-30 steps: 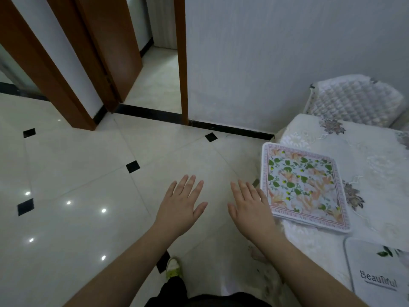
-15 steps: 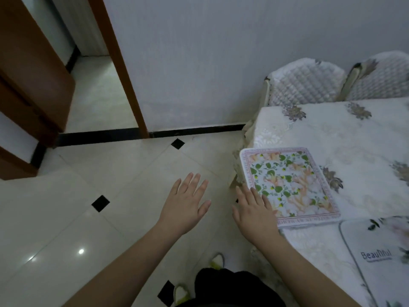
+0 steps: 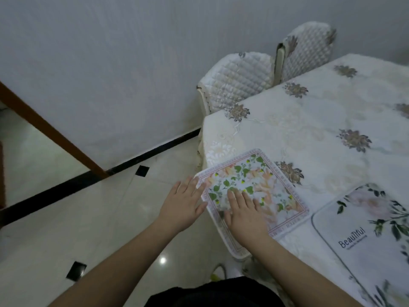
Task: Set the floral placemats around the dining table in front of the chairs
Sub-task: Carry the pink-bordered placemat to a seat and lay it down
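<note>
Since the earlier frame both hands have moved right onto the floral placemat (image 3: 254,191) at centre frame. The right hand (image 3: 244,214) lies flat on it, fingers straight, gripping nothing; the left hand (image 3: 184,203) is also spread open, fingertips touching the mat's left edge. The placemat overhangs the table (image 3: 327,129) corner; a second mat (image 3: 371,235) lies lower right, quilted chairs (image 3: 241,80) upper right

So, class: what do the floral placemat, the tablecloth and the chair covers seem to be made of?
Floral placemat: probably flexible plastic or coated fabric; smooth printed face, overhanging edge droops. Tablecloth: cloth, raised embroidered-looking flowers, draped corner. Chair covers: quilted padded fabric, stitched diamond puffs.
</note>
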`<state>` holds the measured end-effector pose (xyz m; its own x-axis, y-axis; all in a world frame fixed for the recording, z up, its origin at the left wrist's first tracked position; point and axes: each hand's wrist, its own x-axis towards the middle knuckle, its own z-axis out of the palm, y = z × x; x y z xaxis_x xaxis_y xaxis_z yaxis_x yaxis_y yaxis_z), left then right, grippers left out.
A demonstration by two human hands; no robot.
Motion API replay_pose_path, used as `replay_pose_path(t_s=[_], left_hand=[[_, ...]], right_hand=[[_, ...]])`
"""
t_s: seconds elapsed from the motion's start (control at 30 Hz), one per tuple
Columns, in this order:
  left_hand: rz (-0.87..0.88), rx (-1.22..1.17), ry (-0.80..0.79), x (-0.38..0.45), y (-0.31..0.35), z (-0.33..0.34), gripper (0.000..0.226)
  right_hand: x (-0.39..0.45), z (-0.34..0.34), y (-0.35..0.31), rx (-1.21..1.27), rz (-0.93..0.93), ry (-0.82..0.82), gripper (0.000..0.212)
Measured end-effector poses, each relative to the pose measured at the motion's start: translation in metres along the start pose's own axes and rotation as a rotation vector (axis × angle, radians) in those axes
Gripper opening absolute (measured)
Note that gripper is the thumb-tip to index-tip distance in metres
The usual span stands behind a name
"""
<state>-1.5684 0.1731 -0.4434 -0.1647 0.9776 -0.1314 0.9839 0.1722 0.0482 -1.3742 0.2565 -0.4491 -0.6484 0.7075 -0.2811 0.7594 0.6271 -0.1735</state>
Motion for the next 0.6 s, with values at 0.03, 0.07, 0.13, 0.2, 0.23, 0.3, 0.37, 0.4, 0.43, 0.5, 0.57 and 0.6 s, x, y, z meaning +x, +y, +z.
replay_pose_path(t_s=[0.03, 0.07, 0.13, 0.2, 0.23, 0.3, 0.37, 0.4, 0.43, 0.5, 0.57, 0.6], left_hand=[[0.022, -0.002, -0.004, 0.01, 0.001, -0.001, 0.061], [0.044, -0.01, -0.016, 0.019, 0.004, -0.002, 0.061], [0.099, -0.029, -0.033, 0.039, 0.011, -0.002, 0.063], [0.153, -0.035, -0.06, 0.058, 0.018, 0.001, 0.067], [0.184, -0.027, -0.084, 0.067, 0.02, 0.005, 0.069], [0.247, -0.011, -0.13, 0.085, 0.024, 0.013, 0.073], [0.315, 0.004, -0.154, 0.103, 0.026, 0.019, 0.08], [0.35, 0.018, -0.162, 0.112, 0.027, 0.022, 0.08], [0.386, 0.027, -0.175, 0.121, 0.028, 0.024, 0.076], [0.442, 0.025, -0.167, 0.135, 0.029, 0.029, 0.07], [0.514, 0.021, -0.162, 0.147, 0.027, 0.035, 0.069], [0.562, 0.028, -0.151, 0.152, 0.025, 0.04, 0.068]], right_hand=[[0.0, 0.001, 0.004, -0.001, 0.038, 0.005, 0.078], [0.001, 0.002, 0.008, -0.006, 0.084, 0.022, 0.073], [0.002, 0.006, 0.018, 0.037, 0.165, 0.057, 0.063], [0.004, 0.007, 0.026, 0.078, 0.217, 0.069, 0.06], [0.004, 0.01, 0.029, 0.09, 0.243, 0.081, 0.06], [0.006, 0.016, 0.037, 0.106, 0.297, 0.098, 0.06], [0.008, 0.021, 0.041, 0.124, 0.357, 0.09, 0.06], [0.009, 0.025, 0.043, 0.129, 0.383, 0.101, 0.06], [0.009, 0.03, 0.044, 0.134, 0.415, 0.114, 0.06], [0.01, 0.035, 0.045, 0.138, 0.46, 0.125, 0.06], [0.013, 0.041, 0.045, 0.127, 0.505, 0.144, 0.061], [0.014, 0.043, 0.042, 0.124, 0.537, 0.148, 0.061]])
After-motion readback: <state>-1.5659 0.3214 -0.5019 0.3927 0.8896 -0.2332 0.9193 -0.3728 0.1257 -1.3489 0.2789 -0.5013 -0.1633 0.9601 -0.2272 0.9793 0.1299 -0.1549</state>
